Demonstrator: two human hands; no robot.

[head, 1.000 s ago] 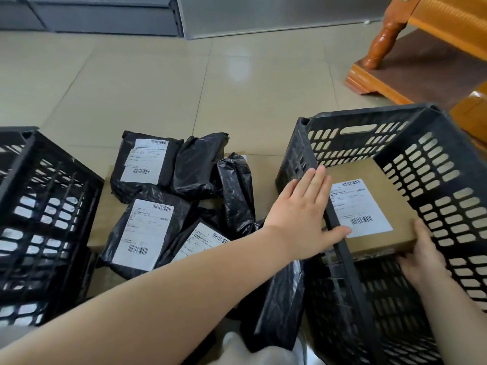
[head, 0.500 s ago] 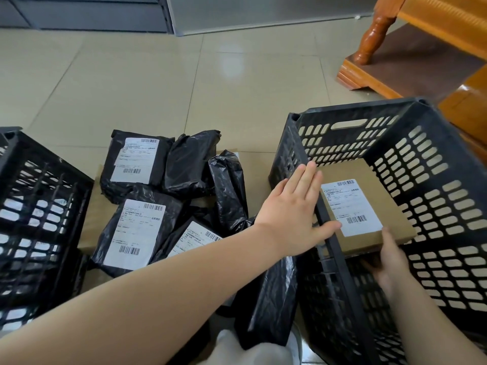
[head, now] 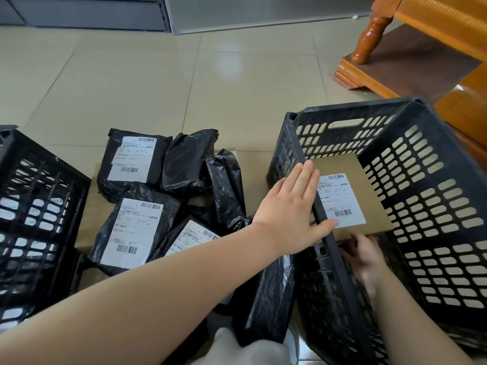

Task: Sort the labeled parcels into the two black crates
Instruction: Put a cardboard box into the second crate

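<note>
A flat brown cardboard parcel with a white label sits inside the right black crate. My right hand is inside that crate, gripping the parcel's near edge from below. My left hand lies flat with fingers together over the crate's left rim, thumb touching the parcel's label. A second black crate stands at the left. Between the crates lies a pile of black plastic mailers, three with white labels showing.
A brown cardboard piece lies under the mailers on the tiled floor. Carved wooden furniture stands at the back right, close behind the right crate. One black mailer leans on the crate's near left side. Grey cabinets line the far wall.
The brown parcel has sunk lower into the right crate. My right hand has slid left along its near edge, deeper inside. My left hand stays on the rim.
</note>
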